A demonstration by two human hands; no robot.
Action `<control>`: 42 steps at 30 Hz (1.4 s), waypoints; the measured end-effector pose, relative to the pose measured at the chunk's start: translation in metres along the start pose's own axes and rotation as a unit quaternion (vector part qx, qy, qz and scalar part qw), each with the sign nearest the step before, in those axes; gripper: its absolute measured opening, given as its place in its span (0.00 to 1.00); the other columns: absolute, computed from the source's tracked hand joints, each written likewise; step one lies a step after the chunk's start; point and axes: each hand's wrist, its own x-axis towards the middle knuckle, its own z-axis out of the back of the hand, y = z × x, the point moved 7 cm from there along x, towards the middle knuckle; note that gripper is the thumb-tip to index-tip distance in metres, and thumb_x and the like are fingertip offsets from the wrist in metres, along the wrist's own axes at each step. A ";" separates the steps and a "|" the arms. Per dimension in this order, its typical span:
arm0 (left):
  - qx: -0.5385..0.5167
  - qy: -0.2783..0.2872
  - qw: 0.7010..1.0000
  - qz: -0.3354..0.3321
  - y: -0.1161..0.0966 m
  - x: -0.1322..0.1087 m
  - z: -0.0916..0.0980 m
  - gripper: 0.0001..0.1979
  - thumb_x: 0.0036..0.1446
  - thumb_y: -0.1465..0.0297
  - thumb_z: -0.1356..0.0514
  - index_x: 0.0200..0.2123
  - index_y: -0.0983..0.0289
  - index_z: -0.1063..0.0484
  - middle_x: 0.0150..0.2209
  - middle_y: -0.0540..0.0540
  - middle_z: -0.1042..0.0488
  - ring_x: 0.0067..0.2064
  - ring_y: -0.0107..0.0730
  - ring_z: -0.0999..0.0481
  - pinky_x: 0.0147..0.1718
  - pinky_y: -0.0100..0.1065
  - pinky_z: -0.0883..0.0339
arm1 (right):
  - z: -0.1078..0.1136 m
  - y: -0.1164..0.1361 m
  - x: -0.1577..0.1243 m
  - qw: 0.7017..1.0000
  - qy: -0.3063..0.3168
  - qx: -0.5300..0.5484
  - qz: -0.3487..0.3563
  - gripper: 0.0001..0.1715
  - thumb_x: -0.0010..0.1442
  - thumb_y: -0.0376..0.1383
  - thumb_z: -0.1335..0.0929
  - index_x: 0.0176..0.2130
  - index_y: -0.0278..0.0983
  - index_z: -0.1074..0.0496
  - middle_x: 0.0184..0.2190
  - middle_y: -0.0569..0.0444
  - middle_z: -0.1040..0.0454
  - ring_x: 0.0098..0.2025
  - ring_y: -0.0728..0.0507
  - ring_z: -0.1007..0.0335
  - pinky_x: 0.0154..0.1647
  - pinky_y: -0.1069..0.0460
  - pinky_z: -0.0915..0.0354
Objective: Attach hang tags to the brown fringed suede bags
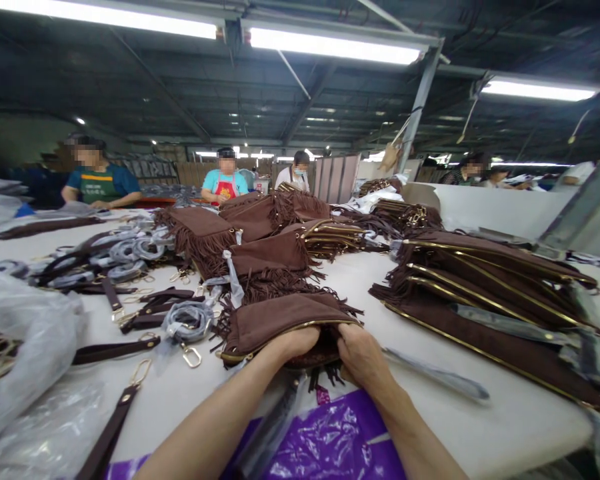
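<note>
A brown fringed bag [280, 319] with a gold zipper lies on the table in front of me, its mouth unzipped and facing me. My left hand [300, 341] reaches into the opening, and its fingers are hidden inside the bag. My right hand [361, 352] grips the edge of the mouth at the right end, fingers curled over the zipper side. A wrapped strap [435, 375] lies on the table just right of my right hand. Below my wrists is a shiny purple plastic sheet [330, 437], with a plastic-wrapped dark strap [270, 427] across it.
Brown bags with gold zippers [485, 287] are stacked at right; more fringed bags [267, 257] are heaped ahead. At left lie coiled wrapped straps [187, 321], dark straps with gold clasps [115, 413] and clear plastic bags [25, 347]. Several people work beyond, one in a red apron [226, 187].
</note>
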 end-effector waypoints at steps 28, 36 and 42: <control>0.525 -0.118 0.838 0.090 0.032 -0.170 0.215 0.13 0.56 0.83 0.49 0.33 0.63 0.27 0.43 0.58 0.26 0.47 0.39 0.30 0.46 0.35 0.41 | -0.020 -0.014 0.002 0.949 0.003 0.293 0.114 0.14 0.60 0.47 0.36 0.37 0.48 0.23 0.40 0.53 0.18 0.41 0.36 0.22 0.40 0.47 0.28; 0.563 -0.104 0.820 0.001 0.029 -0.137 0.200 0.14 0.57 0.76 0.42 0.48 0.65 0.30 0.41 0.59 0.25 0.46 0.44 0.31 0.51 0.43 0.44 | -0.009 -0.005 0.000 0.932 0.045 0.342 0.115 0.14 0.63 0.45 0.37 0.37 0.47 0.23 0.40 0.53 0.19 0.41 0.39 0.24 0.42 0.49 0.31; 0.436 -0.166 0.865 -0.182 -0.085 -0.124 0.152 0.18 0.63 0.71 0.48 0.54 0.55 0.29 0.40 0.55 0.27 0.44 0.40 0.32 0.46 0.40 0.40 | 0.009 0.005 0.000 0.925 0.063 0.355 0.120 0.13 0.63 0.40 0.38 0.31 0.43 0.26 0.31 0.56 0.22 0.35 0.43 0.27 0.38 0.52 0.35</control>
